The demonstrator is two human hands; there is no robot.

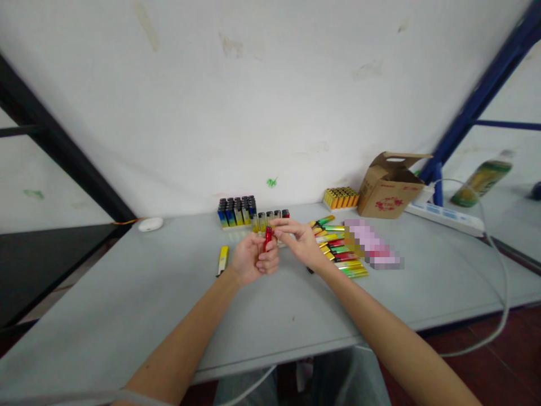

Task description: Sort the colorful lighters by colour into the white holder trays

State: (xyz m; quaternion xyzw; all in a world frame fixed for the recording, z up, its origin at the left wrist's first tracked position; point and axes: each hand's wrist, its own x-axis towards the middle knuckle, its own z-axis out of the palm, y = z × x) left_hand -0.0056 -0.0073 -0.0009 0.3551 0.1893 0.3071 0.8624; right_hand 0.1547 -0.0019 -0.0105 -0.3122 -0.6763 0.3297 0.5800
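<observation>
My left hand (pixel 250 260) is closed around a red lighter (pixel 267 235), held upright with its top end showing above the fingers. Just to the right, my right hand (pixel 303 241) has its fingers stretched toward the lighter's top; whether the fingertips touch it I cannot make out. Behind both hands stands a tray row of lighters (pixel 269 216), partly hidden by the hands. Beside my right hand lies a loose pile of yellow, green and red lighters (pixel 344 255). A single yellow lighter (pixel 223 259) lies left of my left hand.
A tray of blue-yellow lighters (pixel 236 213) stands by the wall. At the back right are a tray of orange-yellow lighters (pixel 341 198), an open cardboard box (pixel 386 194) and a white power strip (pixel 448 219). A white case (pixel 150 224) sits back left. A cable (pixel 505 282) hangs at right.
</observation>
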